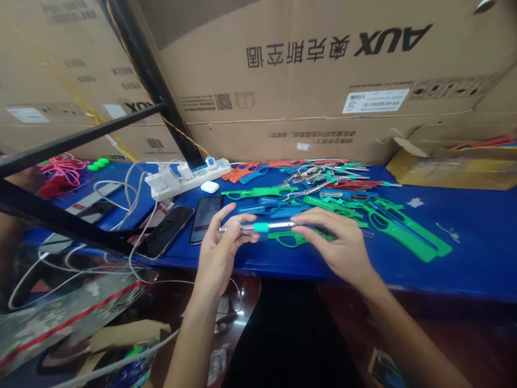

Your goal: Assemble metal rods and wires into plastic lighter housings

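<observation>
Between both hands, above the table's front edge, lies a slim silver tube with a teal collar (262, 227), roughly level. My left hand (218, 250) pinches its left end with thumb and fingers. At the other end, the thumb and fingertips of my right hand (337, 240) close on the shiny metal part. Just beneath it are a green plastic lighter shell half with a trigger loop (285, 239) and blue shells (291, 209). Beyond them lies a pile of metal tubes with teal collars and thin wires (323, 175). My fingers partly hide both tube ends.
Green shells (418, 231) lie right on the blue table (476, 258). Two phones (166, 231), a white earbud case (210, 187) and a power strip (189, 177) with cables stand left, beside a black metal frame (76, 132). Large cartons (299, 81) form the back; an open box (464, 167) sits far right.
</observation>
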A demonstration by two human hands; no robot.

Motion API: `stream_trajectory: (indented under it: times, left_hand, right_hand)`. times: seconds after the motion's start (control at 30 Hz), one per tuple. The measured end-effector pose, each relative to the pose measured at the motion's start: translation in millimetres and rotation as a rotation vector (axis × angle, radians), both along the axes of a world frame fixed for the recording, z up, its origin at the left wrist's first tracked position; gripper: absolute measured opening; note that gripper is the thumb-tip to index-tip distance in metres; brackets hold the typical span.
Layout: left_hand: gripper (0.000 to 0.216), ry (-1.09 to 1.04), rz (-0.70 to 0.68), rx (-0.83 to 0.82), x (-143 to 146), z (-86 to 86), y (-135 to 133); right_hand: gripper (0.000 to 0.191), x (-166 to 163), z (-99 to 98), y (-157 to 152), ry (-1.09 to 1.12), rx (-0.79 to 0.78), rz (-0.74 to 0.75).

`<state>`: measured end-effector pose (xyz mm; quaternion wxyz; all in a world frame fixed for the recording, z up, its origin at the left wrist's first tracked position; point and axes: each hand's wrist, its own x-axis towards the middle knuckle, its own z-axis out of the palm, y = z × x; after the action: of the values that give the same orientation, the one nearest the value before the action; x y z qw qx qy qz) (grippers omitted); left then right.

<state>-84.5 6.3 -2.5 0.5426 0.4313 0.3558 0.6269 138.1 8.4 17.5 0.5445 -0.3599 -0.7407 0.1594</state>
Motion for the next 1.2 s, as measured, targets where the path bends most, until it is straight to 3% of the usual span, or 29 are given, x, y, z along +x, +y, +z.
stream_trajectory:
  times: [0.17, 0.33, 0.47, 0.57, 0.9, 1.2]
  left_hand:
    - [0.012, 0.544, 0.125, 0.188, -5.3, 1.3, 11.4]
    - [0.008, 0.845, 0.031, 0.548, 8.3, -4.2, 22.1]
    - [0.010, 0.864, 0.043, 0.651, 16.8, -19.8, 17.4]
    - [0.009, 0.885, 0.125, 0.660, 16.0, -25.7, 15.8]
    - [0.019, 0.923, 0.133, 0.731, 15.6, -28.9, 13.5]
    - [0.022, 0.886, 0.168, 0.728, 16.3, -30.7, 13.5]
  right_hand:
    - [0.011, 7.4, -15.1, 5.2, 0.060, -0.042, -0.022]
    - [0.011, 15.5, -30.1, 7.5, 0.032, -0.123, -0.040]
    - [0.023, 19.1, -38.1, -1.0, 0.079, -0.175, -0.080]
    - [0.011, 20.8, -41.4, -6.8, 0.071, -0.174, -0.139]
    - [0.007, 8.5, -48.4, -26.2, 0.127, -0.176, -0.261]
    - [0.013, 9.1, -50.4, -26.3, 0.125, -0.173, -0.206]
